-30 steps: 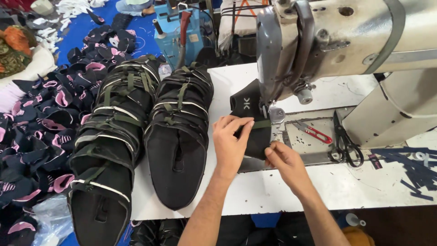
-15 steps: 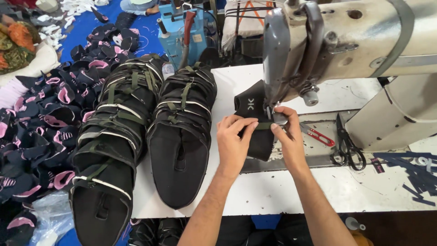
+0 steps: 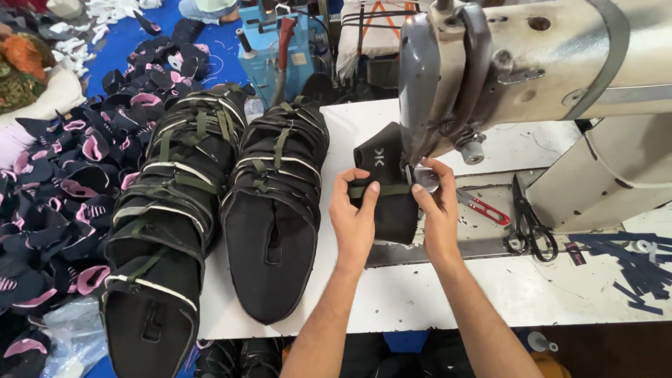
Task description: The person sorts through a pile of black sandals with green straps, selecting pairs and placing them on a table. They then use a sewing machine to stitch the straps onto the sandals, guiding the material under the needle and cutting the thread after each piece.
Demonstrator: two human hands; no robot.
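Machine first: grey sewing machine [image 3: 532, 77] fills the upper right, its head over the white table [image 3: 420, 294]. Left of it, two long stacks of black shoe uppers [image 3: 273, 210] run near to far. Under the needle sits the black fabric piece [image 3: 392, 210], long axis near to far, far end tucked beneath the head. Olive strap [image 3: 381, 189] crosses it sideways. Left hand [image 3: 353, 217] pinches the strap's left end, fingers curled closed; right hand [image 3: 437, 206] pinches its right end. Black scissors [image 3: 528, 224] and red snips [image 3: 483, 208] lie right.

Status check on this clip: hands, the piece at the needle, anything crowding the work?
Left hand and right hand pinch an olive strap across a black fabric piece at the sewing machine foot. Red thread snips and black scissors lie clear, right.
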